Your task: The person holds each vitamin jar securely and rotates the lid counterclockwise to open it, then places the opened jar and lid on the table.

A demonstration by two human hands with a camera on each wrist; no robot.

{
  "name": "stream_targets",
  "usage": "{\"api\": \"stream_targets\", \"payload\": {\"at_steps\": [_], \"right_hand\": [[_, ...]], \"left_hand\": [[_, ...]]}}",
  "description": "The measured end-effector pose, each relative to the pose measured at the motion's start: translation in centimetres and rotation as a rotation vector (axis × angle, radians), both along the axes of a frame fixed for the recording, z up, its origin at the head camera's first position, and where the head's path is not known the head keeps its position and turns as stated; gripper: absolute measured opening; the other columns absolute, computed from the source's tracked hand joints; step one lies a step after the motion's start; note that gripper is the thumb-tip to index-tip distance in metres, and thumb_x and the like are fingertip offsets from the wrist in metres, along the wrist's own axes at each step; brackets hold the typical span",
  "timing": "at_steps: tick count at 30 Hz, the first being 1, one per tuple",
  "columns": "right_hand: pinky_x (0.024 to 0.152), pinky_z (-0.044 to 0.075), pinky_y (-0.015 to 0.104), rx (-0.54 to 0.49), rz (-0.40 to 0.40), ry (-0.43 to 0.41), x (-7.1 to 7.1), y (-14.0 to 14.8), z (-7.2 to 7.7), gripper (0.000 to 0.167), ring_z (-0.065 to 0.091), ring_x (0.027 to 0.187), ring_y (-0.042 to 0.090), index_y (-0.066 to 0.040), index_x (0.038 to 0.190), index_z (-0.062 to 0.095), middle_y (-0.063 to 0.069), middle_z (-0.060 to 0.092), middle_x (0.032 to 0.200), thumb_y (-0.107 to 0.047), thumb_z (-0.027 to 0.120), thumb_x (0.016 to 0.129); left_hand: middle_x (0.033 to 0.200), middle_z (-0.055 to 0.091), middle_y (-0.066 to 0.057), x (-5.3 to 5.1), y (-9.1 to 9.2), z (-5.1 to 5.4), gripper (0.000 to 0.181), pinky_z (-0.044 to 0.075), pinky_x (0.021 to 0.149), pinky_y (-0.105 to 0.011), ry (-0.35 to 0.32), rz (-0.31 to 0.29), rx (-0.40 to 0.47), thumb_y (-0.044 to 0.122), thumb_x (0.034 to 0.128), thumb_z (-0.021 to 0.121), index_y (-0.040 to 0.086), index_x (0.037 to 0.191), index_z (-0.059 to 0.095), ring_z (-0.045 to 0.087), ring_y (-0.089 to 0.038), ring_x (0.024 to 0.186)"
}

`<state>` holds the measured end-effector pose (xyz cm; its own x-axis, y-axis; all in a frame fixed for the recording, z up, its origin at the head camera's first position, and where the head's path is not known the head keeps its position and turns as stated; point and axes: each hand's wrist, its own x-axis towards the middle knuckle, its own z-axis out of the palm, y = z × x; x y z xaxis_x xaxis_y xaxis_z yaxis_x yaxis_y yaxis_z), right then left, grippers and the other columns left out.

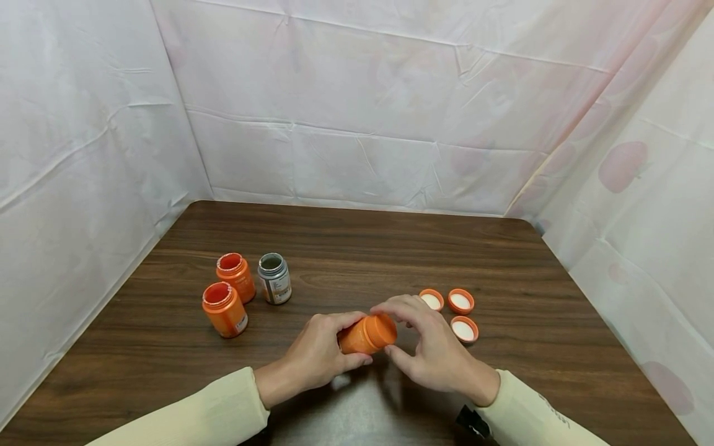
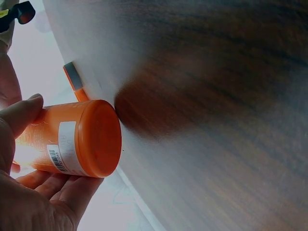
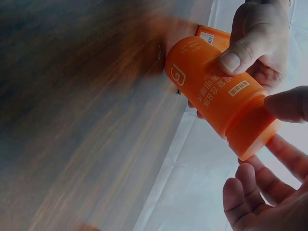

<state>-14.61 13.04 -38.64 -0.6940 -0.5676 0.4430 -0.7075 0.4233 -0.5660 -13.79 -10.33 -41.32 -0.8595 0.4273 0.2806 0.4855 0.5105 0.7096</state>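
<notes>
An orange plastic pill bottle (image 1: 354, 337) lies tilted in my left hand (image 1: 319, 351), which grips its body with the thumb on one side and fingers on the other. Its orange screw cap (image 1: 382, 330) is on the neck and points to the right. The thumb and fingers of my right hand (image 1: 434, 348) are around that cap; in the right wrist view, the thumb and a fingertip touch the cap's rim (image 3: 250, 132). The left wrist view shows the bottle's round base (image 2: 102, 139) and a white barcode label (image 2: 67, 149).
Two uncapped orange bottles (image 1: 225, 319) (image 1: 241, 282) and an uncapped grey bottle (image 1: 277, 288) stand at the left of the dark wooden table (image 1: 357, 248). Three caps, (image 1: 431, 301) (image 1: 460, 301) (image 1: 464, 329) white inside, lie right of my right hand. White sheeting (image 1: 357, 161) surrounds the table.
</notes>
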Motion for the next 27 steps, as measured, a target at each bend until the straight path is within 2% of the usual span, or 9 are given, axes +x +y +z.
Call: {"api": "stream_targets", "payload": {"at_steps": [8, 14, 17, 21, 27], "right_hand": [[0.085, 0.054, 0.035, -0.014, 0.037, 0.011, 0.04, 0.01, 0.0, 0.063, 0.057, 0.114, 0.015, -0.02, 0.131, 0.065, -0.005, 0.06, 0.128, 0.005, 0.076, 0.074], [0.083, 0.054, 0.035, -0.017, 0.019, 0.014, 0.06, 0.02, -0.08, 0.066, 0.058, 0.112, 0.015, -0.02, 0.135, 0.061, -0.004, 0.06, 0.131, -0.002, 0.083, 0.076], [0.081, 0.052, 0.034, -0.02, -0.012, 0.015, 0.1, 0.0, -0.14, 0.06, 0.058, 0.103, 0.014, -0.022, 0.134, 0.061, -0.005, 0.062, 0.128, -0.012, 0.086, 0.08], [0.077, 0.051, 0.035, -0.031, -0.07, 0.019, 0.15, -0.1, -0.22, 0.049, 0.055, 0.092, 0.01, -0.022, 0.128, 0.063, -0.008, 0.066, 0.114, -0.025, 0.085, 0.085], [0.073, 0.049, 0.032, -0.028, -0.178, -0.037, 0.23, -0.34, -0.32, 0.041, 0.054, 0.084, 0.008, -0.021, 0.119, 0.068, -0.013, 0.064, 0.101, -0.038, 0.084, 0.086]], "left_hand": [[0.103, 0.073, 0.007, 0.09, -0.01, -0.04, 0.05, 0.053, 0.074, -0.028, 0.001, 0.003, -0.005, 0.019, 0.0776, 0.092, 0.017, 0.123, 0.071, 0.063, -0.005, 0.084], [0.101, 0.073, 0.008, 0.05, -0.05, -0.05, 0.049, 0.052, 0.072, -0.026, 0.009, 0.009, -0.003, 0.019, 0.0771, 0.093, 0.018, 0.122, 0.071, 0.062, -0.004, 0.081], [0.099, 0.072, 0.01, 0.03, -0.04, -0.02, 0.047, 0.051, 0.07, -0.025, 0.011, 0.009, -0.002, 0.019, 0.0771, 0.093, 0.019, 0.119, 0.072, 0.061, -0.004, 0.079], [0.098, 0.071, 0.011, 0.0, -0.02, 0.05, 0.045, 0.05, 0.069, -0.024, 0.001, 0.007, -0.002, 0.019, 0.0775, 0.092, 0.021, 0.117, 0.072, 0.061, -0.004, 0.078], [0.101, 0.071, 0.011, -0.05, 0.03, 0.07, 0.045, 0.052, 0.072, -0.026, -0.023, 0.004, 0.0, 0.019, 0.0783, 0.092, 0.022, 0.119, 0.072, 0.062, -0.005, 0.081]]}}
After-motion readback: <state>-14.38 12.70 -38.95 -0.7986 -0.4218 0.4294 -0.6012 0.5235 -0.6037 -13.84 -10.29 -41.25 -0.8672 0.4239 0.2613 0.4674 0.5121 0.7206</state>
